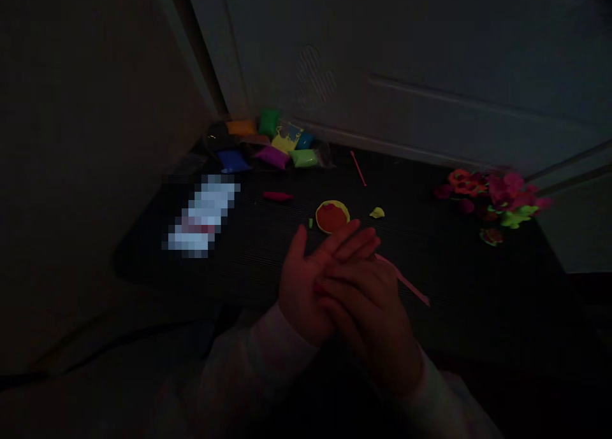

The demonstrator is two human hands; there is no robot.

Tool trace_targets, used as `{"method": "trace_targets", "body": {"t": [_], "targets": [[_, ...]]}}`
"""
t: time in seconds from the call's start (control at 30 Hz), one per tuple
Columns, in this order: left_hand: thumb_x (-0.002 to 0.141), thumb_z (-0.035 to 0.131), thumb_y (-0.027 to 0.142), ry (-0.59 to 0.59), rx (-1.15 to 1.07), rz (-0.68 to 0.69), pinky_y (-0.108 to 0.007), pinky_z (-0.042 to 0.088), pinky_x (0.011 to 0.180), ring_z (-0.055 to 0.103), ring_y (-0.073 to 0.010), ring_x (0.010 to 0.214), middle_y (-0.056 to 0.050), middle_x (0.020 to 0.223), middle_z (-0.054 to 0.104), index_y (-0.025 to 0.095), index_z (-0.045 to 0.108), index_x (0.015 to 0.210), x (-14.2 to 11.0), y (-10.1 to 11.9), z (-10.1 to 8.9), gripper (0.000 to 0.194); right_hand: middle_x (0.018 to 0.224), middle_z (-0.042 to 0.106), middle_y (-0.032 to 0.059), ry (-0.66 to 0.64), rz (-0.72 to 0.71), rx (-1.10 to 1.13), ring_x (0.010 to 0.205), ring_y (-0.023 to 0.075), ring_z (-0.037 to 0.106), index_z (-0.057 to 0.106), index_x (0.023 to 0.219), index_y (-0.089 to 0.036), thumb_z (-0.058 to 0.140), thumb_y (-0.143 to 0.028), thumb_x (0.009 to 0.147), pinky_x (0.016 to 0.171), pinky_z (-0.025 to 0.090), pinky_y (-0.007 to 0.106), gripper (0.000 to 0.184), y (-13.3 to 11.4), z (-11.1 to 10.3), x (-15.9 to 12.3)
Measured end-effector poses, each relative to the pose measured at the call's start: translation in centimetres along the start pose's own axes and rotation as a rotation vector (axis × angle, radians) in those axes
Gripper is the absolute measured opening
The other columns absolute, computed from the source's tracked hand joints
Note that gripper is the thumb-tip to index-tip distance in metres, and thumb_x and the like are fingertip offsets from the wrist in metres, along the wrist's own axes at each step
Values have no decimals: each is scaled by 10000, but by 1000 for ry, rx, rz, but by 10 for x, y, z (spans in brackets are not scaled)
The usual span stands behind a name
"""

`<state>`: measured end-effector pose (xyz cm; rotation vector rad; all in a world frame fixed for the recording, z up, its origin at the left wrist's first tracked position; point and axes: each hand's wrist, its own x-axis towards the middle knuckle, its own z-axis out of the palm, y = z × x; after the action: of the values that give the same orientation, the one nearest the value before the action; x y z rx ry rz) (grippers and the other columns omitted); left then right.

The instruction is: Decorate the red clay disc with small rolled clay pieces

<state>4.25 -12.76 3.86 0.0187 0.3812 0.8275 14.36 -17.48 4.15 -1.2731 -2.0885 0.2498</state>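
My left hand (pixel 302 285) is held palm up with its fingers stretched out, just above the near part of a dark mat (pixel 459 280). My right hand (pixel 377 321) lies flat across it, palm pressed to palm. A faint red sliver shows between the palms; what it is I cannot make out. Just beyond the fingertips lies a red clay disc with a yellow rim (pixel 331 216). A small yellow scrap (pixel 377 213) and a tiny green bit (pixel 310 223) lie on either side of it. A pink stick (pixel 406 283) runs out from under my right hand.
The room is very dark. Several small bags of coloured clay (pixel 268 149) are heaped at the mat's far left corner. A red roll (pixel 278 196) and a thin red stick (pixel 358 168) lie nearby. Clay flowers (pixel 495 200) sit at the right. A blurred white patch (pixel 203 216) lies left.
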Motion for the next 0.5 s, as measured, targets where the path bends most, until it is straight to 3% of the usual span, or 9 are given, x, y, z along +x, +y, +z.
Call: {"method": "trace_targets", "body": {"t": [0.1, 0.2, 0.3, 0.4, 0.5], "targets": [[824, 183, 556, -77, -102, 28, -332, 281, 985, 418, -200, 1164, -78, 1087, 589, 150, 535, 1073, -2, 2, -5, 592, 1106, 535, 65, -29, 17, 19, 1064, 223, 448, 520, 1059, -211, 456, -278, 807, 891, 330, 440, 269, 1, -2, -5], [837, 198, 528, -133, -131, 29, -311, 273, 994, 386, -195, 1190, -69, 1086, 591, 155, 553, 1053, -4, 0, -2, 559, 1254, 419, 63, 132, 67, 162, 1203, 223, 327, 376, 1221, -211, 258, -333, 871, 969, 280, 454, 389, 0, -5, 5], [841, 187, 523, -196, -105, 28, -319, 276, 1001, 354, -200, 1213, -57, 1139, 563, 171, 554, 1053, -7, -2, 4, 550, 1340, 315, 60, 257, 61, 76, 1274, 258, 189, 300, 1280, -218, 136, -430, 868, 1009, 168, 515, 492, -5, -2, 26], [837, 159, 531, -194, -47, 89, -382, 278, 1003, 328, -213, 1229, -29, 1188, 531, 216, 533, 1088, -11, -2, 10, 550, 1399, 191, 75, 194, 52, -66, 1291, 296, 95, 253, 1309, -203, 87, -470, 852, 1004, 81, 562, 555, -11, 5, 36], [826, 246, 519, -21, 58, 207, -438, 226, 1024, 260, -230, 1261, -19, 1244, 482, 227, 521, 1117, -18, -7, 15, 496, 1424, 58, 98, 51, -22, -123, 1292, 320, 35, 159, 1340, -179, 49, -508, 831, 999, 33, 579, 616, -18, 11, 31]]}}
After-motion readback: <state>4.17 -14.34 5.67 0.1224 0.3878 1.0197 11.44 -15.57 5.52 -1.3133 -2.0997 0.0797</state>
